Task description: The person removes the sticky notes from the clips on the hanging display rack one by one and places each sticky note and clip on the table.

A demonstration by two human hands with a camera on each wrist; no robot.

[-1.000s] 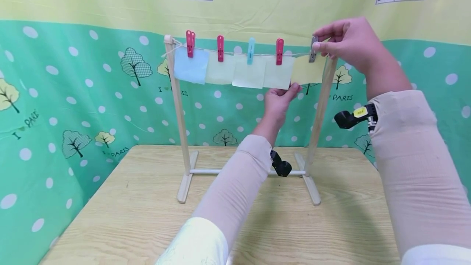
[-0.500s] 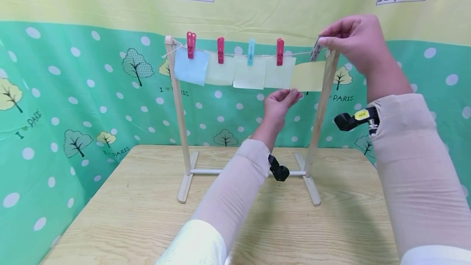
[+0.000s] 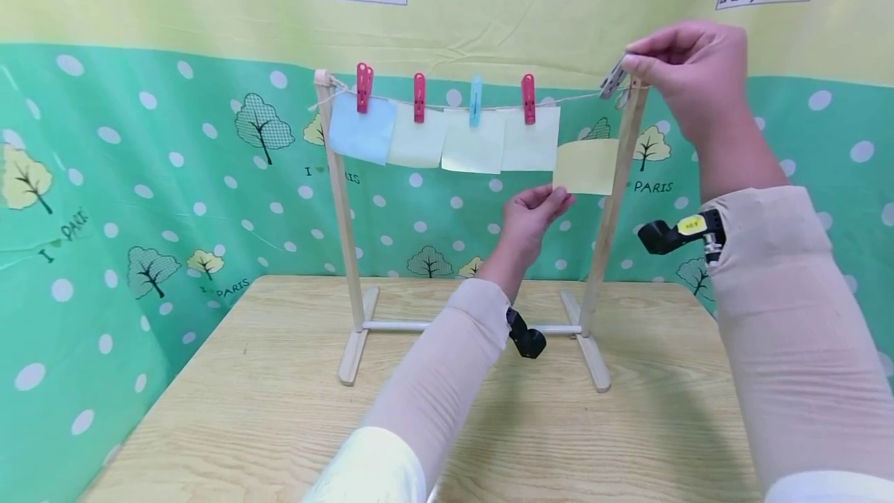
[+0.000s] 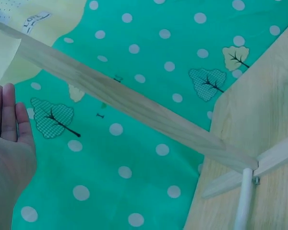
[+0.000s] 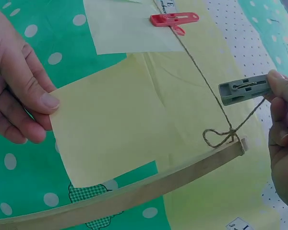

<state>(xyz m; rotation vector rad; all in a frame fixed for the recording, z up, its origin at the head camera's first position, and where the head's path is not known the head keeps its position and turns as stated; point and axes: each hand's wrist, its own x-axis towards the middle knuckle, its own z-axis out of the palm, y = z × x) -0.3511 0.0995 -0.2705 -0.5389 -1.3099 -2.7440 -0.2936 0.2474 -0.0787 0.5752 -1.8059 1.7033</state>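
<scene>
Between thumb and fingers, my left hand (image 3: pixel 525 223) pinches the lower left corner of a yellow paper sheet (image 3: pixel 587 167), which is held below the string and apart from it. My right hand (image 3: pixel 701 72) pinches a grey clothespin (image 3: pixel 613 79) by its handle end, up beside the top of the right post. In the right wrist view the grey clothespin (image 5: pixel 245 89) has nothing in its jaws, and the yellow sheet (image 5: pixel 110 127) lies flat and uncreased. Only part of the left hand (image 4: pixel 12 143) shows in the left wrist view.
A wooden stand with a right post (image 3: pixel 618 154) and a left post (image 3: pixel 340 200) carries the string (image 3: pixel 580 99). Red clothespins (image 3: pixel 528 99) and a blue clothespin (image 3: pixel 476 101) hold a blue sheet (image 3: pixel 363 129) and several pale sheets (image 3: pixel 473 142). The stand is on a wooden table (image 3: pixel 279 410).
The grey clothespin has come off the yellow sheet and moved up and right in my right hand. My left hand has taken the sheet by its corner and lowered it from the string.
</scene>
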